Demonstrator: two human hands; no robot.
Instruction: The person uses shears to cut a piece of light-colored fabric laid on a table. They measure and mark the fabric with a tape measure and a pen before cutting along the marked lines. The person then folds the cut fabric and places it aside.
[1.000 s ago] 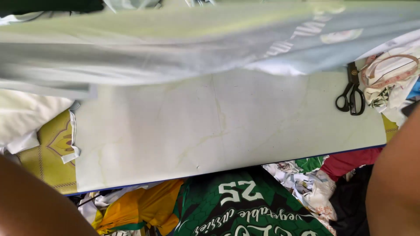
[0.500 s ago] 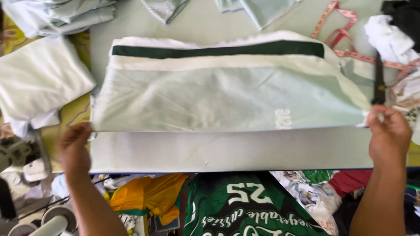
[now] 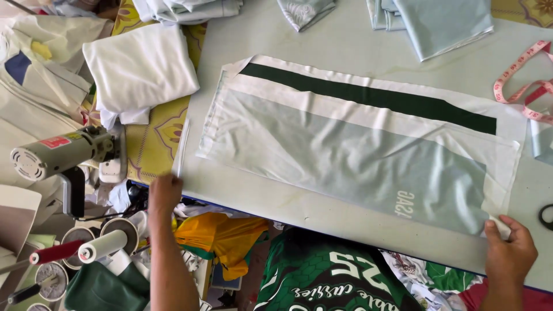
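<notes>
Nearest, the right hand [image 3: 510, 247] pinches the near right corner of the pale green cloth [image 3: 357, 155] between its fingers. At the table's [image 3: 345, 40] near left edge, the left hand [image 3: 164, 193] rests with fingers curled, holding nothing. Farther off, folded cloths [image 3: 440, 20] lie along the far edge.

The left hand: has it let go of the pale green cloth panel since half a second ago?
Yes. The left hand has left the pale green panel's corner and moved back to the table's near edge, clear of the cloth.
</notes>
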